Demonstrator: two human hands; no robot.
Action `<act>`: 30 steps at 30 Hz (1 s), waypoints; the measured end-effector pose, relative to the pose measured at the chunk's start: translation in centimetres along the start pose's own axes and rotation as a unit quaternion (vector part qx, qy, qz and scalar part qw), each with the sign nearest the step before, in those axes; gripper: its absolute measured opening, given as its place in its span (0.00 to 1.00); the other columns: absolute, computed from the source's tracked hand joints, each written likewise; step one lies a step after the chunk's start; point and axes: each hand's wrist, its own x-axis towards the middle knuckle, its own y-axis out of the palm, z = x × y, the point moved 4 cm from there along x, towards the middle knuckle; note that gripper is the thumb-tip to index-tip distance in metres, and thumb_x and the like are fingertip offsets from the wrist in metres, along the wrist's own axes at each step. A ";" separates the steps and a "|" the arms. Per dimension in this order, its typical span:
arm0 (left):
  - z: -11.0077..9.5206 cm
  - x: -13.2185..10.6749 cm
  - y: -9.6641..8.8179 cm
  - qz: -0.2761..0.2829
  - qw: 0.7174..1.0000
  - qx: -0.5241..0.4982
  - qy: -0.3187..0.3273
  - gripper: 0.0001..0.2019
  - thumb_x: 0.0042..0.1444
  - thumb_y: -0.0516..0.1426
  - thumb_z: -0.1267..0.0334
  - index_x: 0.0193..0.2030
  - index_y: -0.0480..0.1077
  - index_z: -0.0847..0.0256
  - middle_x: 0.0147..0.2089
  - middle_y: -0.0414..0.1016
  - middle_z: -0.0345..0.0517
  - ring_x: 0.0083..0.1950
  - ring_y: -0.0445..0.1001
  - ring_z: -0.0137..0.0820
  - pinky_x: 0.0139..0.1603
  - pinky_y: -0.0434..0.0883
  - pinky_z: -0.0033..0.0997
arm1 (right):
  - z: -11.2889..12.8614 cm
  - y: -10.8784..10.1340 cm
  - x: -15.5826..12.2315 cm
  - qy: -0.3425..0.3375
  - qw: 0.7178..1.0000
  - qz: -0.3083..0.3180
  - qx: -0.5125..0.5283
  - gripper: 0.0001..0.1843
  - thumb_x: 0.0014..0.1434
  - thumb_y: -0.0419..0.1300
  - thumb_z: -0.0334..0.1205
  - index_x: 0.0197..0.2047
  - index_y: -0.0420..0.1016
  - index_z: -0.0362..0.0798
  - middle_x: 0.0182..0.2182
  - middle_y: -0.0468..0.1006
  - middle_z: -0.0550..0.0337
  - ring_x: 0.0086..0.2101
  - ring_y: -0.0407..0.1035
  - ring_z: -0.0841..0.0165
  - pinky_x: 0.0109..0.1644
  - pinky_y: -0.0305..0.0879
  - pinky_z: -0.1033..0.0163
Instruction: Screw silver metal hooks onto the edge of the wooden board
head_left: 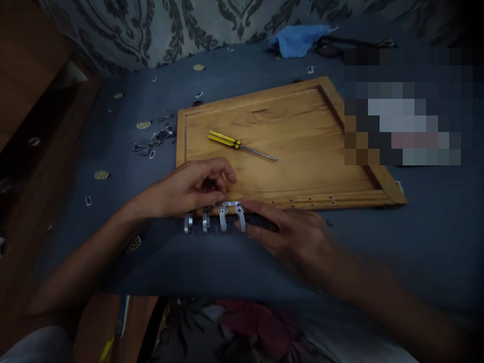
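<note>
Floral fabric [257, 322] lay nearest you. Four hooks [223, 219] lined the near edge of the board [302, 146]; your right hand [302, 234] pinched the rightmost. Your left hand [200, 184] curled just beside, its grip impossible to tell. A screwdriver [239, 145] lay on the board, loose hooks [162, 135] left of it.

Dim light, ornate patterned backdrop [212, 25]

The fingers [220, 164] and forearms [104, 242] are bare, the clothing [257, 325] dark with large red flowers.
</note>
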 end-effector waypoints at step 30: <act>-2.3 2.3 1.3 0.143 0.977 0.155 0.011 0.16 0.60 0.56 0.67 0.55 0.62 0.59 0.34 0.72 0.34 0.32 0.69 0.25 0.32 0.64 0.23 | -0.1 0.2 -0.3 0.010 1.000 0.004 -0.004 0.18 0.67 0.53 0.26 0.49 0.80 0.52 0.56 0.79 0.53 0.30 0.71 0.70 0.31 0.58 0.60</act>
